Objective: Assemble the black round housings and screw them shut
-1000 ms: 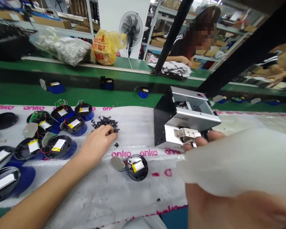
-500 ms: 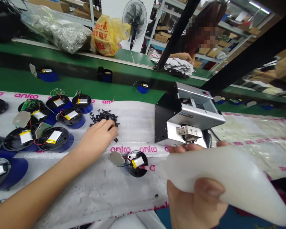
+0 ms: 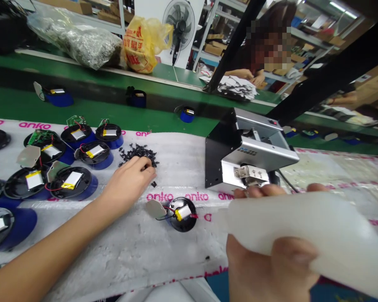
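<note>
Fingers of left hand (image 3: 127, 182) curl onto black plastic scraps (image 3: 138, 153); right hand (image 3: 261, 268) at 3 o'clock pinches translucent sheet (image 3: 302, 235) clear of table (image 3: 113, 256).

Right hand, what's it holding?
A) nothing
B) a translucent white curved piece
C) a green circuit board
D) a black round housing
B: the right hand grips the translucent white curved piece between thumb and fingers.

Right hand (image 3: 267, 266) half hidden behind white sheet (image 3: 305, 226); black bits (image 3: 138, 154) too small to identify.
</note>
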